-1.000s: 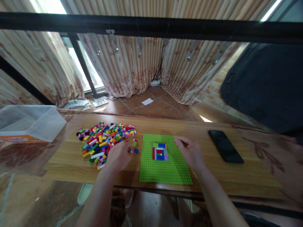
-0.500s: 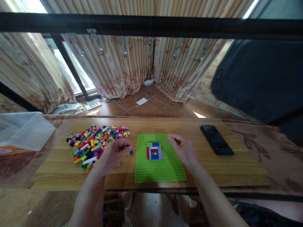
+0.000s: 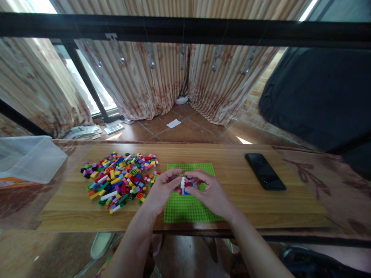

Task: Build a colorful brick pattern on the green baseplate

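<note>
On the green baseplate (image 3: 188, 212) sits a small block of joined bricks (image 3: 187, 190), with red, blue and white parts showing between my hands. A white brick (image 3: 182, 182) stands upright at my left fingertips. My left hand (image 3: 164, 189) is closed, thumb and forefinger pinching that white brick at the left side of the block. From the right, my right hand (image 3: 213, 190) curls over the block, its thumb low and its fingers bent above. A dark blue bit shows by its fingertips; what these fingers grip is too small to make out.
A heap of loose coloured bricks (image 3: 118, 181) spreads over the left of the wooden table (image 3: 246, 216). A black phone (image 3: 265, 172) lies at the right. A translucent plastic bin (image 3: 31, 158) stands beyond the left end. A dark rail (image 3: 185, 31) crosses above.
Both hands have moved inward and come together over the joined bricks. The white brick now shows at my left fingertips. My left forearm has left the front of the brick heap.
</note>
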{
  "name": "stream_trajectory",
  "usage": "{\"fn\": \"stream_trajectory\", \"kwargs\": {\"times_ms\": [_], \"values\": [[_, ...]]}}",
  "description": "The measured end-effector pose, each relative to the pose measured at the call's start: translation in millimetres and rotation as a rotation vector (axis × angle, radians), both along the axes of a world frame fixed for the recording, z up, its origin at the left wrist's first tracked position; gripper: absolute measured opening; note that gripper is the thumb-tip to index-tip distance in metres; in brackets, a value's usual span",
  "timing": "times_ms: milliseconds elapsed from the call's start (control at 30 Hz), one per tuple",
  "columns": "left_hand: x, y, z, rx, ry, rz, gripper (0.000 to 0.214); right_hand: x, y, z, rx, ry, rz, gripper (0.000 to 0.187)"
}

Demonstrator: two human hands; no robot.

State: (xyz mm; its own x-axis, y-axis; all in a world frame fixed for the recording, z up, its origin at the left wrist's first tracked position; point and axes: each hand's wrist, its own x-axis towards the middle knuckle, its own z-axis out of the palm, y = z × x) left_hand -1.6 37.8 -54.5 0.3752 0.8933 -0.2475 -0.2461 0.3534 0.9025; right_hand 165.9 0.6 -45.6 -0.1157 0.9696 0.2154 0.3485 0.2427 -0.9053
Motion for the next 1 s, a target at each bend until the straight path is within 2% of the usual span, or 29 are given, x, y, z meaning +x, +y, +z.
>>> {"fn": "stream_trajectory", "kwargs": {"times_ms": [200,300,400,500,633,833,1000], "values": [[9,-4,3.0,-0.044,-0.102,0.008,0.04,-5,-1,0.5,0.034,-0.077,-0.011,0.027],[10,-4,5.4,-0.037,-0.084,0.003,0.04,-1,-2,2.2,0.042,-0.099,-0.022,0.024],[6,0,6.4,0.003,0.002,0.021,0.038,11,0,1.2,0.023,-0.145,-0.077,0.025],[-3,7,4.9,0.062,0.134,0.119,0.035,28,4,-5.8,-0.037,-0.227,-0.176,0.027],[-10,14,-0.7,0.074,0.277,0.217,0.034,41,8,-17.5,-0.108,-0.365,-0.204,0.027],[-3,13,-6.1,0.079,0.338,0.159,0.031,31,14,-21.1,-0.165,-0.525,-0.165,0.028],[-2,13,-6.2,0.097,0.358,0.139,0.032,29,18,-22.1,-0.174,-0.53,-0.133,0.032]]}}
